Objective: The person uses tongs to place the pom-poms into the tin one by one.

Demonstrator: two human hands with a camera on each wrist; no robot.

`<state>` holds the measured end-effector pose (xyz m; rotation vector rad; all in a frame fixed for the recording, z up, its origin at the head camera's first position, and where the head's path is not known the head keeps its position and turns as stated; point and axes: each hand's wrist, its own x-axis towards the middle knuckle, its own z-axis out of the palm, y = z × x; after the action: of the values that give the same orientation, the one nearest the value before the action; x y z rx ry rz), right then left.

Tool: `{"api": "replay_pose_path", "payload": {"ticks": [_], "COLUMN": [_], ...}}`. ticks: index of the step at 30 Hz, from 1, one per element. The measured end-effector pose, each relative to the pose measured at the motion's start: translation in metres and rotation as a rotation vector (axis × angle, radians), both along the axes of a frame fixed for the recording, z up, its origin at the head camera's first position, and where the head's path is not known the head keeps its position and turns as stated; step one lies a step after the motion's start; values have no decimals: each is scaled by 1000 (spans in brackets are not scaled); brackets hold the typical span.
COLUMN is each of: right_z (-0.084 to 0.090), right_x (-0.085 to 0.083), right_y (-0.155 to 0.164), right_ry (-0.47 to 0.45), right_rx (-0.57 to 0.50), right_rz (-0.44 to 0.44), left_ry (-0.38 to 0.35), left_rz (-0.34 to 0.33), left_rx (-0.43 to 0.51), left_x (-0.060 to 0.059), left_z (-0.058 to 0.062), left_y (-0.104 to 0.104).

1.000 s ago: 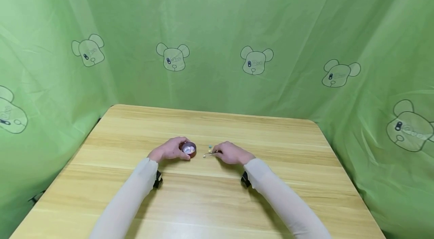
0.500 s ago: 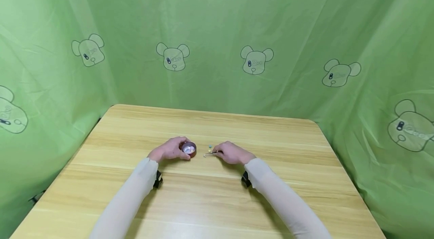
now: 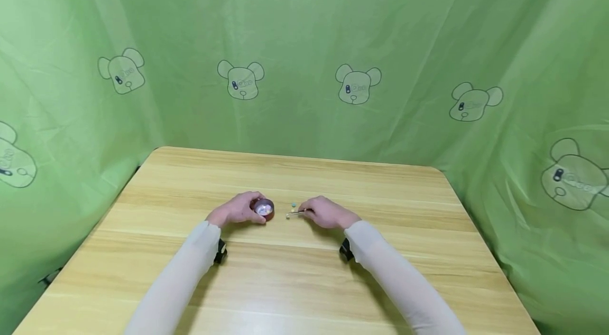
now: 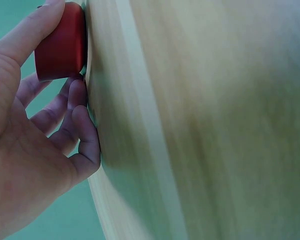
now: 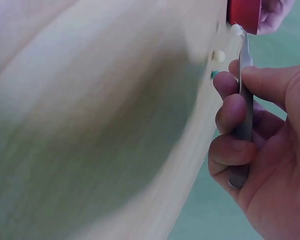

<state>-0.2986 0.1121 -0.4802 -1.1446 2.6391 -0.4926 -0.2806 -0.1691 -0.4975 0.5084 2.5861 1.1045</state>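
**Tweezers on a bead, cup steadied alongside**

The left hand [image 3: 236, 212] curls round a small red cup [image 3: 264, 208] standing on the table [image 3: 304, 271]. In the left wrist view the thumb lies along the cup's [image 4: 60, 42] red wall and the other fingers [image 4: 82, 127] tuck in beside it against the wood. That looks like a bracing grip: the cup stays upright and in place, with its mouth open to the top. Something pale lies inside it, too small to make out.

The right hand [image 3: 325, 213] pinches metal tweezers [image 5: 244, 100] between thumb and curled fingers, much as one holds a pen, with the tips pointing toward the cup. Held low and nearly flat to the table, the tips can meet small things lying on it. At the tips sits a pale bead [image 5: 236, 30], just beside the cup's wall. Whether the tips have closed on it or only touch it, I cannot tell.

Two more beads lie loose on the wood close by: a cream one [image 5: 218, 55] and a teal one [image 5: 214, 74], both between the right hand and the cup, near its far side.

Green cloth [image 3: 304, 34] printed with bear faces hangs round the table on three sides.
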Motion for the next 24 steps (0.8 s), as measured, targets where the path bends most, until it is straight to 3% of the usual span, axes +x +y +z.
{"api": "replay_pose_path", "payload": {"ticks": [24], "right_z": [23], "right_x": [-5], "right_y": [-10], "right_ry": [45], "right_rx": [-33], "right_rz": [27], "left_ry": [12], "left_rz": [-2], "left_rx": [10], "left_x": [0], "left_z": [-2], "left_y": [0]}}
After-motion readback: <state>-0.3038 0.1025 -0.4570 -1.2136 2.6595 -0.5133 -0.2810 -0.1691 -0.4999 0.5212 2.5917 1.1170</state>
